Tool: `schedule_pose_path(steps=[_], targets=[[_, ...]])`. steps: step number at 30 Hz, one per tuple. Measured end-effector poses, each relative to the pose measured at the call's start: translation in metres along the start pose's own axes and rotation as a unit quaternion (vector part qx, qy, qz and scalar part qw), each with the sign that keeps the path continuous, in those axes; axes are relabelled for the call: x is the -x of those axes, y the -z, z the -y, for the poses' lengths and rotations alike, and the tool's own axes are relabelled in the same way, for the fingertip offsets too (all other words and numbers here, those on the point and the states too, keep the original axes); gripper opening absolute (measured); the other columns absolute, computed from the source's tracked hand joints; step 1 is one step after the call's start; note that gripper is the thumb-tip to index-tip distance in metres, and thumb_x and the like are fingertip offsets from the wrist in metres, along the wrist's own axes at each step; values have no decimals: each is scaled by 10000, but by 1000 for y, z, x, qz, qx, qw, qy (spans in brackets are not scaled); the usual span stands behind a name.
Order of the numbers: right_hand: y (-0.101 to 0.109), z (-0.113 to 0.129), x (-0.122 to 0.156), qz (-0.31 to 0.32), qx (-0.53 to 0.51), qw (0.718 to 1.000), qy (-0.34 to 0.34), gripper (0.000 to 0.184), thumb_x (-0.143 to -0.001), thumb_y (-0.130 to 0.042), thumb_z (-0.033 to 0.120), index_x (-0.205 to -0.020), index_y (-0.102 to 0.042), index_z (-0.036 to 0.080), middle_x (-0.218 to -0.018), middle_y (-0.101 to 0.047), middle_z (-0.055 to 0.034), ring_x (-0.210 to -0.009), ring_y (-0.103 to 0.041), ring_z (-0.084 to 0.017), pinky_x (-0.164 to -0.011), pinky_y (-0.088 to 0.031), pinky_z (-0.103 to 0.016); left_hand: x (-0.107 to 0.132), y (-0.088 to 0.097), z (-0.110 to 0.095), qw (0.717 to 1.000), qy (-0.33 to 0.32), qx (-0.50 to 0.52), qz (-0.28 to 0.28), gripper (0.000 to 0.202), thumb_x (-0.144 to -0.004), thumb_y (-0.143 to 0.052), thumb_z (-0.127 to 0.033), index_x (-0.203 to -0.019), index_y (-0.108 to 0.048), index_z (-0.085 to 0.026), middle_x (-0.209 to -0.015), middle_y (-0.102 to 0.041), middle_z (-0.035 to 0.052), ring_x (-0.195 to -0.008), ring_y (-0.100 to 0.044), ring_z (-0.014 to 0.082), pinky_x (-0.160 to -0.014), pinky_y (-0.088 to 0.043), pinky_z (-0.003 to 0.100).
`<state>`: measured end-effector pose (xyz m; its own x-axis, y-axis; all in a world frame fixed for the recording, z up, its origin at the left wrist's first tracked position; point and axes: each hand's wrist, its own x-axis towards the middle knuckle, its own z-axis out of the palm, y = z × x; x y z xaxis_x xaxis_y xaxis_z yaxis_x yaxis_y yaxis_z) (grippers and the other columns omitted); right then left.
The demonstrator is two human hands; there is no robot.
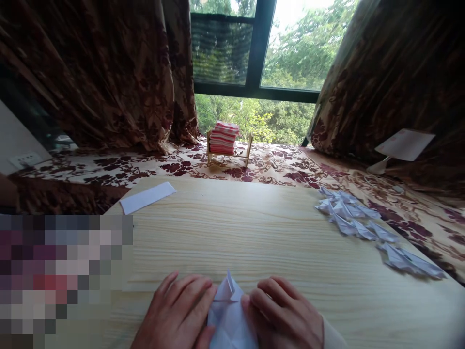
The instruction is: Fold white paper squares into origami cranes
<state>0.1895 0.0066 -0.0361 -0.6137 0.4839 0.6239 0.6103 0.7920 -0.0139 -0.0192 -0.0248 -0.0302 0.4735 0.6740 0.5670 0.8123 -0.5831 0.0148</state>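
Observation:
A partly folded white paper piece (229, 312) lies on the light wooden table (254, 232) at the near edge. My left hand (178, 312) rests on its left side, fingers pressed flat against the paper. My right hand (285, 315) presses its right side with the fingertips curled onto a fold. A pointed flap of the paper sticks up between the two hands.
Several finished folded white paper figures (366, 225) lie in a row along the table's right edge. A white paper strip (147, 197) sits at the far left corner. A small wooden chair with a striped cushion (225, 141) stands on the patterned cloth by the window. Curtains hang on both sides.

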Motion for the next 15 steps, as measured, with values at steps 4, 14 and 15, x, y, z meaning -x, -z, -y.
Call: schedule_pose_path(steps=[4, 14, 15], targets=[[9, 1, -7, 7, 0, 1000, 5, 240, -818, -439, 82, -631, -573, 150, -576, -512, -15, -566, -437, -131, -532, -361, -254, -17, -1, -9, 998, 52, 3, 30, 333, -842, -373, -283, -1131, -531, -236, -1041, -595, 42, -1000, -501, 201, -960, -278, 451], [11, 2, -8, 14, -17, 1000, 6, 234, -834, -428, 85, -669, -583, 145, -594, -516, -14, -586, -442, -134, -554, -342, -255, -6, -2, 0, 998, 4, 40, -41, 281, -859, -357, -275, -955, -620, -243, -943, -638, -6, -895, -530, 160, -947, -283, 405], [10, 2, -8, 13, -9, 1000, -1, 251, -842, -422, 93, -650, -575, 146, -594, -509, -15, -582, -442, -131, -552, -341, -253, -4, 1, 1, 999, -1, 40, -32, 282, -859, -356, -256, -964, -617, -240, -950, -637, -1, -902, -529, 165, -937, -294, 403]])
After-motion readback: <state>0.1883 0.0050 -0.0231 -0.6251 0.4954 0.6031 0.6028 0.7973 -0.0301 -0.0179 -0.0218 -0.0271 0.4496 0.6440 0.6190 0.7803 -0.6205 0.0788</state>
